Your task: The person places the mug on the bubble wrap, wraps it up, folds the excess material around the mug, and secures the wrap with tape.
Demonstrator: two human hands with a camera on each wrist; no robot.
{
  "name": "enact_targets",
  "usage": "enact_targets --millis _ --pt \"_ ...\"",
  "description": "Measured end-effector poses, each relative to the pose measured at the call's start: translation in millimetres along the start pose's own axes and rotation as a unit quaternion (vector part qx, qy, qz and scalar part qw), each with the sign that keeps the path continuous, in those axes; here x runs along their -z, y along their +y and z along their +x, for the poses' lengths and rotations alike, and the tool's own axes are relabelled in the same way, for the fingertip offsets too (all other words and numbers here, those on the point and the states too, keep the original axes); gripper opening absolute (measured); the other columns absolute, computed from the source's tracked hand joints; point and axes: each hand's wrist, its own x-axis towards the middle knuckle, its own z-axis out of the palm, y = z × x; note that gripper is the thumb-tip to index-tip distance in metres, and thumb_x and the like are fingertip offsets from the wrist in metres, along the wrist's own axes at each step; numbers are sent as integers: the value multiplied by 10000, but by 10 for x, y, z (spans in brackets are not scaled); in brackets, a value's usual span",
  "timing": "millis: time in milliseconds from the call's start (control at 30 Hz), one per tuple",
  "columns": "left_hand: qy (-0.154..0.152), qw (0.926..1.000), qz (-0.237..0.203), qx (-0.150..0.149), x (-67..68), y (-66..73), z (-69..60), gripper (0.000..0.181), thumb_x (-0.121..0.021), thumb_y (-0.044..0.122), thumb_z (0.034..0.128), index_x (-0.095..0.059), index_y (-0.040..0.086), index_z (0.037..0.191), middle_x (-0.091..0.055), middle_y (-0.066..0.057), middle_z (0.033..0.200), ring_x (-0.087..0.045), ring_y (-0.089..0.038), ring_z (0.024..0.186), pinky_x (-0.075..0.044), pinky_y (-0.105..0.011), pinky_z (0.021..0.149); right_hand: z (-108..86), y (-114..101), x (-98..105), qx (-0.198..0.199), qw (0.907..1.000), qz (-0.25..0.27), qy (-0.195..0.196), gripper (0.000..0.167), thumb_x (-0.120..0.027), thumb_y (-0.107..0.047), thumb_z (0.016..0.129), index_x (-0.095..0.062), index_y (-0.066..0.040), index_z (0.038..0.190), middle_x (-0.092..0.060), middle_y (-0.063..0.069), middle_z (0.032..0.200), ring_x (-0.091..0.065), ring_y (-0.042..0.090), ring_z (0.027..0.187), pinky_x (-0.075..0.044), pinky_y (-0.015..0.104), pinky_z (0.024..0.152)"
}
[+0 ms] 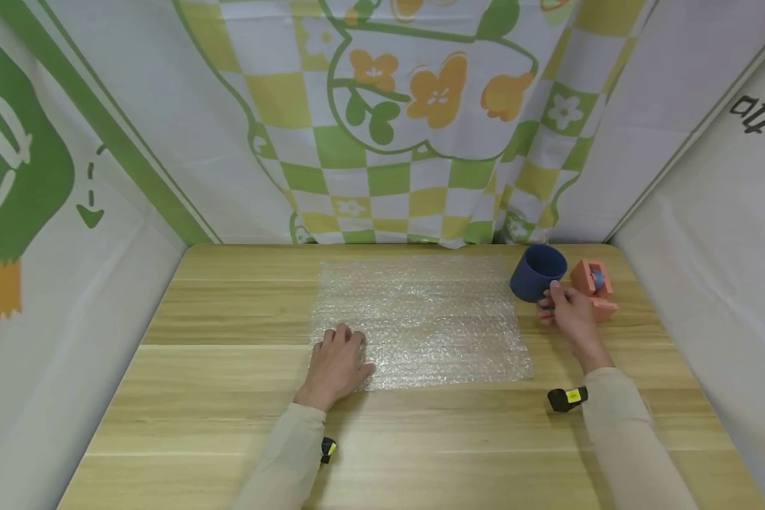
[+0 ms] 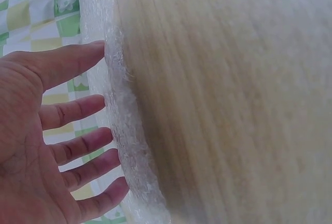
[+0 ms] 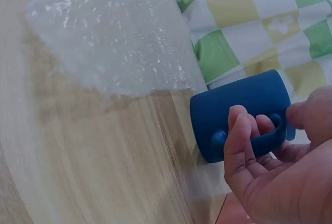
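Observation:
A blue mug (image 1: 537, 275) stands upright at the table's back right, beyond the right edge of a flat sheet of bubble wrap (image 1: 421, 319). With fingers curled through the handle, my right hand (image 1: 570, 315) holds the mug. In the right wrist view the mug (image 3: 238, 105) shows its handle side, and the thumb of my right hand (image 3: 285, 167) lies near its rim. My left hand (image 1: 336, 363) rests at the sheet's front left corner. Seen from the left wrist, the spread fingertips of my left hand (image 2: 57, 130) touch the bubble wrap (image 2: 129, 120).
Just right of the mug sits an orange tape dispenser (image 1: 593, 280) with a blue roll, partly behind my right hand. The wooden table (image 1: 229, 304) ends at a patterned curtain (image 1: 421, 142) at the back. White fabric walls (image 1: 707, 248) flank both sides.

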Motion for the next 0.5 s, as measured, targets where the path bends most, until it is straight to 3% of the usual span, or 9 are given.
enact_targets --millis 233,500 --pt "-19 10000 49 16 1 2 4 478 -801 325 860 -646 41 1213 -557 -192 1206 -515 -398 1134 -488 -573 930 16 -34 46 -532 9932 1020 -189 374 -418 -307 1095 -511 50 1152 -610 -12 861 -652 68 709 -557 197 649" --pt "-55 9999 98 14 7 9 -2 483 -798 329 864 -646 40 1219 -551 -180 1185 -518 -389 1110 -497 -557 912 16 -49 69 -704 9884 1301 -330 314 -411 -295 1094 -506 3 1122 -583 -29 878 -624 68 735 -539 193 678"
